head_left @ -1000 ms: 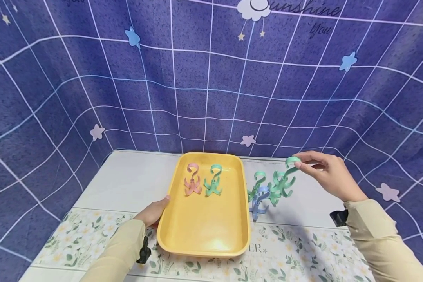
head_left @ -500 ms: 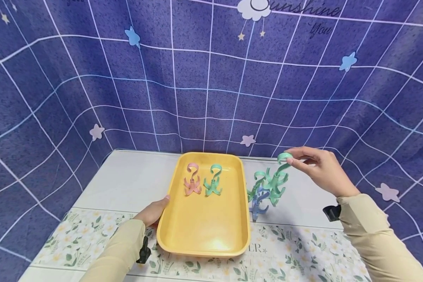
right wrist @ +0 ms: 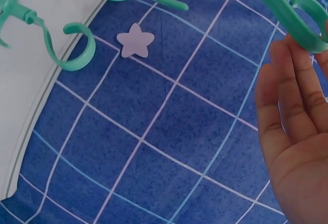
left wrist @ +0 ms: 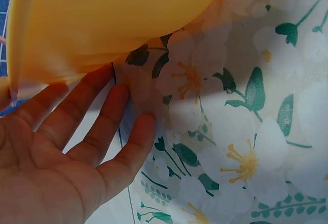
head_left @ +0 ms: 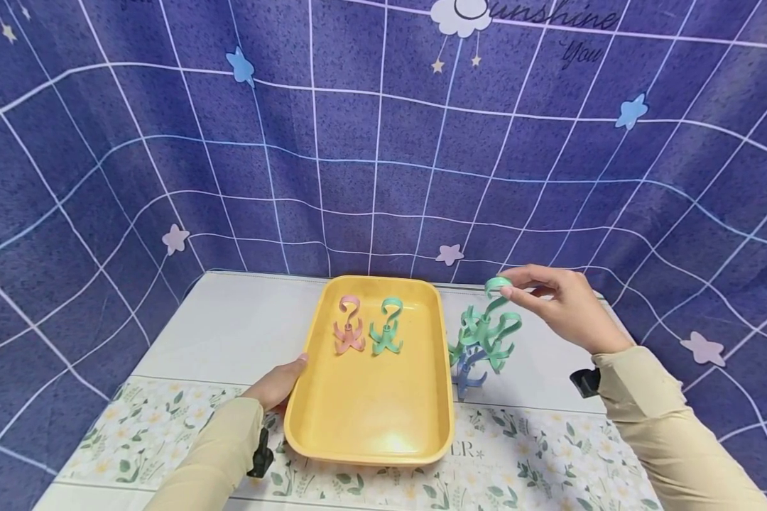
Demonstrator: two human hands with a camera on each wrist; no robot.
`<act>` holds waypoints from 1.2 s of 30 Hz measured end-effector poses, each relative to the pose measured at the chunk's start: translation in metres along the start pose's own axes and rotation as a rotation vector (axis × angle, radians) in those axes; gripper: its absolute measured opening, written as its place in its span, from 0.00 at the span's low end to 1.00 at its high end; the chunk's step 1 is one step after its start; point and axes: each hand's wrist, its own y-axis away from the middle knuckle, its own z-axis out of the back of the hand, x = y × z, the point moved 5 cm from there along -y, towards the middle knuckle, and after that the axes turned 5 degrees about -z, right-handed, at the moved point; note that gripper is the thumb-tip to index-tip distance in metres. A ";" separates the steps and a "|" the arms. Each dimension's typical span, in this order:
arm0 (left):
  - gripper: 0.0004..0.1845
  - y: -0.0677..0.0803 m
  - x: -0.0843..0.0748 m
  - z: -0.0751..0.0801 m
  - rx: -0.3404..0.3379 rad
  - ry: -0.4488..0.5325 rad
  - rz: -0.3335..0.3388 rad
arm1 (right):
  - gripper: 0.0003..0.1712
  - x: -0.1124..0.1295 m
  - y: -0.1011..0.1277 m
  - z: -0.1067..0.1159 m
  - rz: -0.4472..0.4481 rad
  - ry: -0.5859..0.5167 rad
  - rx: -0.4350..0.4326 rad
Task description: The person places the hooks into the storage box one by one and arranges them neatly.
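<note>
Green multi-armed hook (head_left: 491, 328) | curled top pinched by right hand (head_left: 562, 306) | lifted

The rectangular plastic tray (head_left: 371, 404) is showing a uniform yellow. Inside it, one plastic multi-arm hook (head_left: 349, 328) is showing pale pink and a second one (head_left: 386, 328) is showing mint green. The lifted plastic hook (head_left: 489, 328) is showing the same mint green, and a light blue plastic hook (head_left: 468, 370) is standing below it. The desk (head_left: 243, 333) is wearing a white cover with a green-and-white floral border. The fabric backdrop (head_left: 166, 142) is displaying dark blue with a white grid and pastel stars. Both sleeves (head_left: 671, 433) are showing beige.
</note>
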 end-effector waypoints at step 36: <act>0.34 -0.001 0.001 -0.001 0.010 0.054 -0.043 | 0.12 0.013 -0.011 -0.030 0.016 -0.053 0.054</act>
